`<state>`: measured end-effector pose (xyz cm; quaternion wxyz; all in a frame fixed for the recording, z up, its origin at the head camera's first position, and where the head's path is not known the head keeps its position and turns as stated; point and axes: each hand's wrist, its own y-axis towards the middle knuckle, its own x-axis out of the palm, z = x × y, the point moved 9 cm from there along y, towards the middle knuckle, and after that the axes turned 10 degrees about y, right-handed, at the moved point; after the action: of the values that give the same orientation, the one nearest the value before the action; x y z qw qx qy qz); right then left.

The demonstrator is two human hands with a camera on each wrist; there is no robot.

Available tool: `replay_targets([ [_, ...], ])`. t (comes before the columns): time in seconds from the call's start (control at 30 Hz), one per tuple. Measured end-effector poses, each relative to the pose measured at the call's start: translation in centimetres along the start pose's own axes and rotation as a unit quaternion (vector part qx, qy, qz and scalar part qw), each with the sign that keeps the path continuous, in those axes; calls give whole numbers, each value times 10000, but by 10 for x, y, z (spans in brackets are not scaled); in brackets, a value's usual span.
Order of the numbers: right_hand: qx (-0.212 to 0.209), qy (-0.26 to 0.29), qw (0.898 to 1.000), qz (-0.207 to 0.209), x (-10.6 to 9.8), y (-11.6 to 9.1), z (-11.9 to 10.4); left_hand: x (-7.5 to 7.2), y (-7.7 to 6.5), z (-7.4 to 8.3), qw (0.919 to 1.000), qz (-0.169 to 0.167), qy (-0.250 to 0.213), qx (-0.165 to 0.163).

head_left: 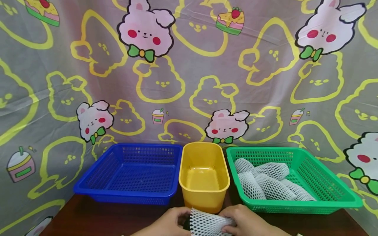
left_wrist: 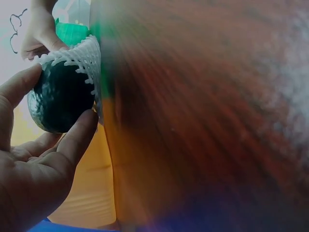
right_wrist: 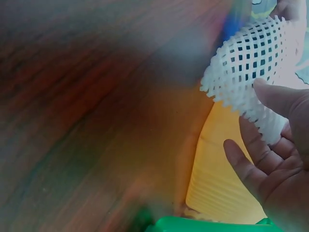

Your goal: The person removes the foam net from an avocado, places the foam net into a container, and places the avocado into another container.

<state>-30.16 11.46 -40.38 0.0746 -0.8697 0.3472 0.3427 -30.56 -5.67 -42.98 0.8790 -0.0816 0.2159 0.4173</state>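
Just in front of the yellow bin, both hands are at a dark green avocado partly inside a white foam net sleeve. My left hand holds the avocado's bare end between thumb and fingers. From the other side, my right hand pinches the sleeve, thumb on top and fingers beneath. In the left wrist view the avocado's rounded, bumpy end sticks out of the sleeve's mouth. The rest of it is covered, its dark skin showing through the holes of the net in the right wrist view.
A yellow bin stands in the middle, between a blue basket on the left and a green basket on the right. Several white net-covered pieces lie in the green basket. A patterned cloth hangs behind the brown table.
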Motion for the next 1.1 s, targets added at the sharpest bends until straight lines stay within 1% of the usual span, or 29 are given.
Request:
replay_targets([
  [0.13,171,-71,9998,-52,-1,1,-1,-2,-1,0,9999,22,141,-45],
  [0.3,141,-321,9993,-156,1,5,-7,-2,-1,2,9997,28,236,78],
  [0.5,668,-246,9970,-305,7,13,-8,-1,0,5,9994,26,236,260],
  [0.53,685,-266,9968,-325,8,13,-9,-1,0,6,9994,13,224,268],
  [0.7,367,-697,9965,-280,8,17,-18,-1,-1,6,9996,-29,197,193],
  [0.87,78,-990,9949,-176,7,18,-23,-3,-4,6,9999,44,118,85],
  [0.97,51,-1006,9948,-159,5,18,-25,-4,-6,7,9999,103,82,85],
  [1.1,140,-1045,9944,-110,2,16,-27,-6,-8,9,9997,189,110,140],
])
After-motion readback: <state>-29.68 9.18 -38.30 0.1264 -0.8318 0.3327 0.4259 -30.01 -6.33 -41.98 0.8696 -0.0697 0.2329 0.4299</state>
